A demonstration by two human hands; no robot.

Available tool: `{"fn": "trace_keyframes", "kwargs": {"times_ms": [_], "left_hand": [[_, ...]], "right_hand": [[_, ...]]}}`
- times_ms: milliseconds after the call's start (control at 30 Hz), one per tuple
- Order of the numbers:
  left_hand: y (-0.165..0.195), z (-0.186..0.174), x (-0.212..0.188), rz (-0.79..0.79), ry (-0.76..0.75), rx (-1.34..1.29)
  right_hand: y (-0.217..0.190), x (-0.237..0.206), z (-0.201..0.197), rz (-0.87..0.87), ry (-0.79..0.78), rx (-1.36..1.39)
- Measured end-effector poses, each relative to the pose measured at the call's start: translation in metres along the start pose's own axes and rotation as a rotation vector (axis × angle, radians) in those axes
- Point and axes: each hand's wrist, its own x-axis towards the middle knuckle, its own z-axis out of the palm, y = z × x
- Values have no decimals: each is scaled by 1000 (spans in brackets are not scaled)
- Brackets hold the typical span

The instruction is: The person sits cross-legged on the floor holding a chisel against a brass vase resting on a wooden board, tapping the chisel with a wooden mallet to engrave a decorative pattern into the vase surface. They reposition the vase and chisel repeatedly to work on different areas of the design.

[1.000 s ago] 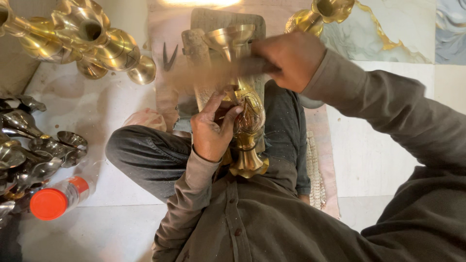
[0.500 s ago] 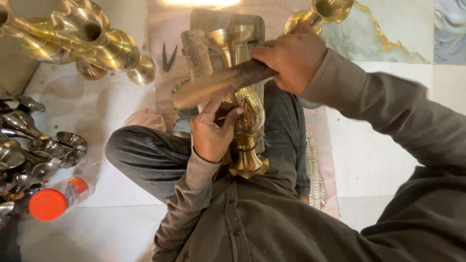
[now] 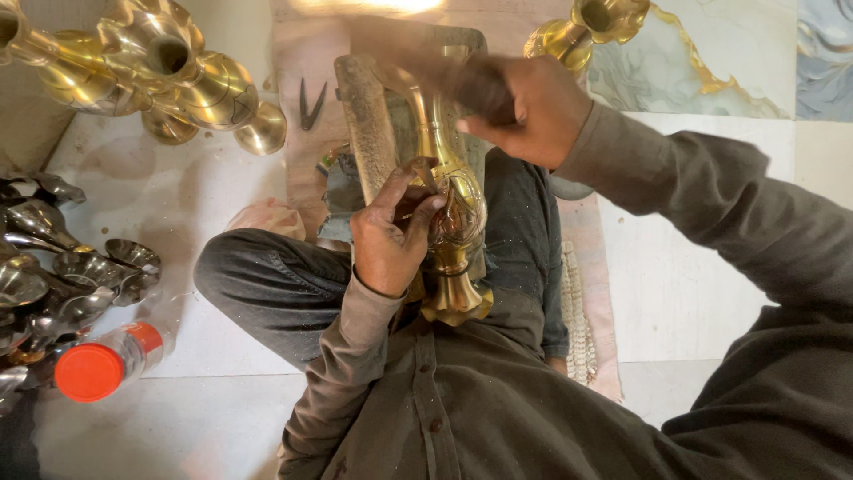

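Your left hand (image 3: 388, 238) sits on the brass vase (image 3: 453, 222) lying across your lap, its foot pointing back toward your chest and its neck running away from you over the wooden block (image 3: 369, 124). The fingers are curled tight together, thumb and fingertips pinching a small dark tool (image 3: 425, 173) against the vase body; the tool's tip is mostly hidden by the fingers, so the exact contact spot can't be made out. Your right hand (image 3: 524, 107) is raised above the vase neck, closed in a fist around a wooden striker (image 3: 404, 53) that is smeared by motion blur, so its shape and far end are hard to read. The fingers on that hand are wrapped under, out of view, only knuckles showing. The vase's far end is lost behind the blur and the right hand. At upper left, a cluster of brass vases (image 3: 151, 67) is cut off by the frame edge. At far left, dull grey metal pieces (image 3: 53, 276) lie piled, partly cropped. A clear bottle with an orange cap (image 3: 98, 364) lies near your left knee. Another brass piece (image 3: 591, 27) at the top is cropped too. A small dark pair of pointed tools (image 3: 311, 102) lies on the floor beside the block.
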Motion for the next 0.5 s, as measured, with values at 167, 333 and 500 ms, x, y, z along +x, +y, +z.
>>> {"fn": "trace_keyframes", "kwargs": {"times_ms": [167,333,500], "left_hand": [[1,1,0,-9,4,44],[1,1,0,-6,12,31],[0,3,-1,25,20,43]], "right_hand": [[7,5,-3,-169,60,-182],[3,6,-2,-141,5,-371],[-1,1,-2,-33,38,-55]]}}
